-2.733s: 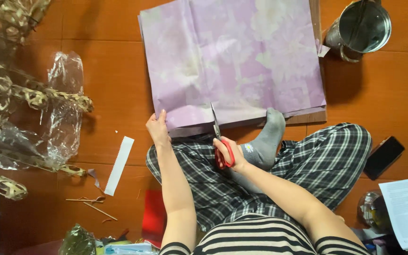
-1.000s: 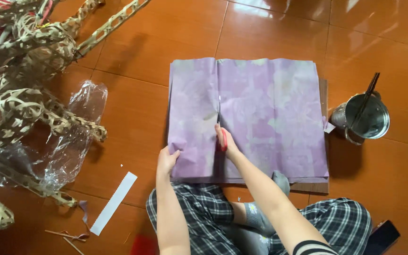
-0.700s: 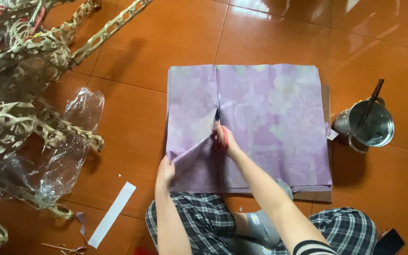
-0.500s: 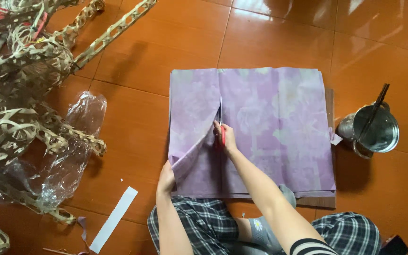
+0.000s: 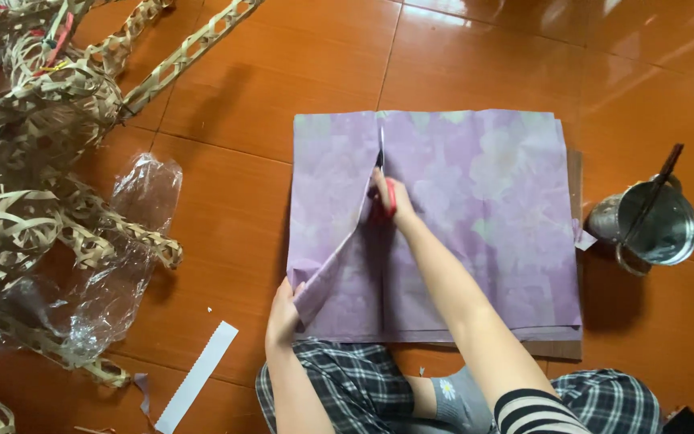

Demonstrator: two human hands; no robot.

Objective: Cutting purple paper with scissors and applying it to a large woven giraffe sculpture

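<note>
Scissors partway through purple paper on floor.
Right hand (image 5: 389, 201) grips red-handled scissors (image 5: 382, 178) near the far edge of purple paper (image 5: 475, 225); left hand (image 5: 284, 315) pinches the cut flap's near corner.

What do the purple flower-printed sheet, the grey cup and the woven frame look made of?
Purple flower-printed sheet: thin matt paper, probably; its cut flap lifts and creases. Grey cup: shiny metal, apparently, showing reflections. Woven frame: pale flat strips, likely bamboo or rattan.

Purple paper (image 5: 475, 233), scissors (image 5: 382, 173) mid-sheet
</note>
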